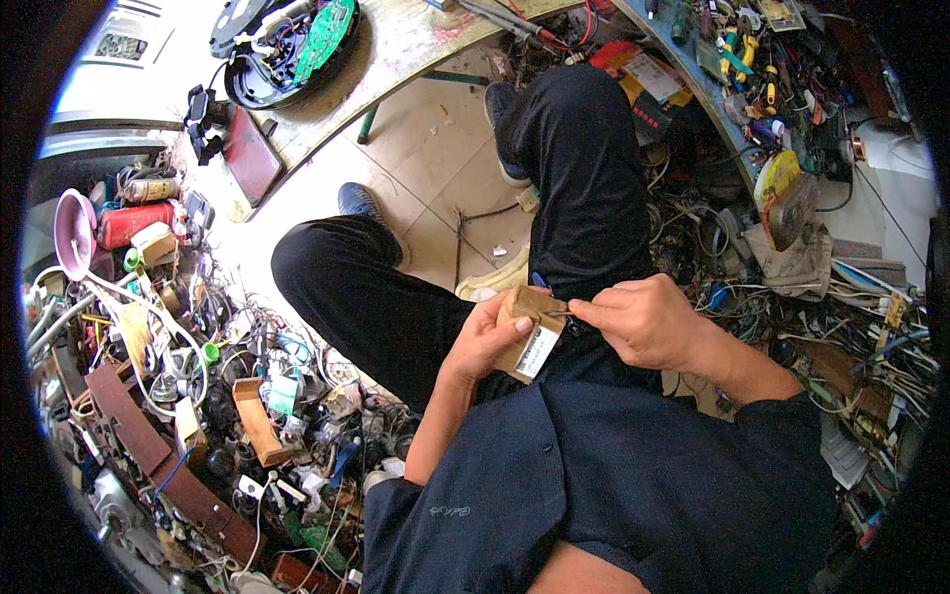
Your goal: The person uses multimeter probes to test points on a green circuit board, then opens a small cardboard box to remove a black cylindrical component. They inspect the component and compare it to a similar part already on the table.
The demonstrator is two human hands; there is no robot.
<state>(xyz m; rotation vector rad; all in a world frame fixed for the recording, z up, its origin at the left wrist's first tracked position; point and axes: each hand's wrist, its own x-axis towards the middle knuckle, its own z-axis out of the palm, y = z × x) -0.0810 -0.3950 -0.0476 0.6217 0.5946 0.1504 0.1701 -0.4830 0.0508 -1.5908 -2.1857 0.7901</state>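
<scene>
The left hand (485, 342) clamps its fingers on one brown carton (517, 352), mid-view. At the carton's three o'clock, the right hand (641, 319) pinches one thin tool (558, 313) at its edge. Two shoes (362, 204), at ten and twelve, rest on pale floor tiles (435, 178). One opened round device (322, 45) lies on the worn table (396, 40) at eleven; jumbled parts (346, 450) heap at eight.

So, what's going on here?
Someone seated is handling a small brown box with a white label. Their left hand grips it, while the right hand holds a thin, dark object at the box's upper end; it's too small to tell exactly what it is. Up on the table sits an opened round black device with a green circuit board, and piles of cables and parts lie on both sides.
</scene>
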